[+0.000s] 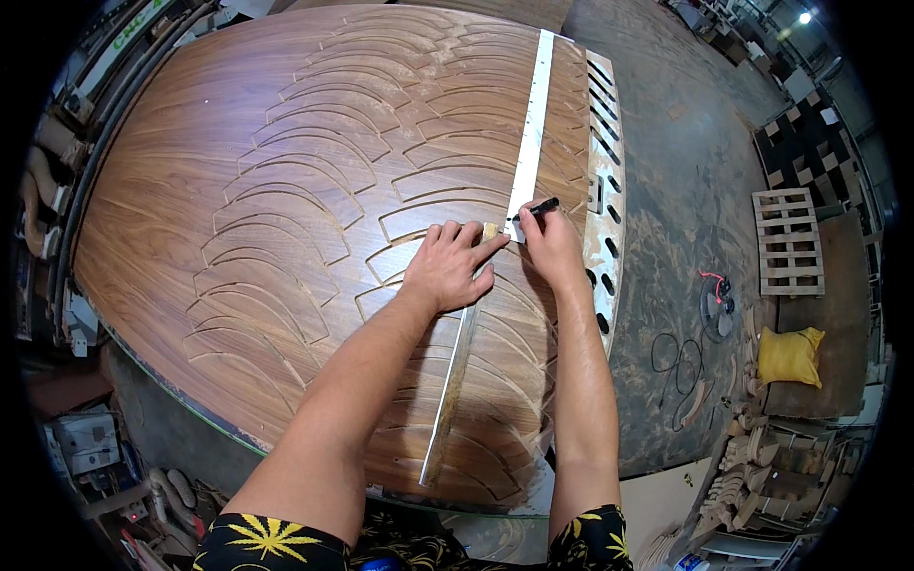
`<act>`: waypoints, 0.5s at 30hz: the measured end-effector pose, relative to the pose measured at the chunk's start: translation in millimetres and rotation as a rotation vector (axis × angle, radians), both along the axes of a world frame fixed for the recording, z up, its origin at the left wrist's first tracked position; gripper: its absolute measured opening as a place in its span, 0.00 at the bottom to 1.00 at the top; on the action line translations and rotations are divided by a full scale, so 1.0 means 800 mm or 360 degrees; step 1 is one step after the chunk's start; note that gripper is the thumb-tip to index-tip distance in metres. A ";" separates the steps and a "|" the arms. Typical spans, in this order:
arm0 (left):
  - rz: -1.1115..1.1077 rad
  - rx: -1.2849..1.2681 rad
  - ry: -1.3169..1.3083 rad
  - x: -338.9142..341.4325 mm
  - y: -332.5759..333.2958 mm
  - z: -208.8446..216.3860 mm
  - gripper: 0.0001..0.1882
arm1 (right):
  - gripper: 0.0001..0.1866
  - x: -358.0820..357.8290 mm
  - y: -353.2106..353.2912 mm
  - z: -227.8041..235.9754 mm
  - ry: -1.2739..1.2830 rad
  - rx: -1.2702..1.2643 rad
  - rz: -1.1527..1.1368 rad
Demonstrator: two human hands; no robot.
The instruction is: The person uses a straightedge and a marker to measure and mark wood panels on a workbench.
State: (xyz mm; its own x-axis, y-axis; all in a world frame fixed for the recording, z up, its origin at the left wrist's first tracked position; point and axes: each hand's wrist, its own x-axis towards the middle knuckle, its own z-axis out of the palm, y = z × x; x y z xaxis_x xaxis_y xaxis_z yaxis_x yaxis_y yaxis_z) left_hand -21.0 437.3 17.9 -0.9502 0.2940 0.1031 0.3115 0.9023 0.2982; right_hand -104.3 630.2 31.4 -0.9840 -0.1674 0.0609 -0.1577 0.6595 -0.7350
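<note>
A long white strip (532, 128) lies across a wood-grain sheet (162, 219) cut with rows of curved shapes. My right hand (555, 249) pinches a black marker (543, 206) at the strip's near end. Close by on the left, my left hand (446, 265) curls over a long, narrow, metal-edged bar (447, 409), its index finger reaching toward the strip's end. The bar's far end, with a pale yellowish tip, shows just beyond my fingers. My left palm hides the bar's middle, and the marker's tip cannot be made out clearly.
A slotted pale board edge (609, 249) runs along the sheet's right side. On the dusty floor are a black cable (678, 366), a wooden pallet (789, 243) and a yellow sack (790, 357). Stacked curved wood pieces (747, 466) stand at lower right.
</note>
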 end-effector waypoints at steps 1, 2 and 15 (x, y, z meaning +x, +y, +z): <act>-0.0002 0.0012 -0.0008 0.000 0.000 0.001 0.31 | 0.17 -0.002 0.001 -0.002 0.0023 -0.0036 0.0014; -0.0004 0.0012 -0.0008 0.000 0.001 0.001 0.31 | 0.18 -0.003 0.002 -0.003 0.0045 -0.0073 0.0027; -0.0001 0.0046 0.0044 0.000 -0.001 -0.003 0.31 | 0.16 0.002 -0.007 0.004 0.0154 -0.0010 0.0005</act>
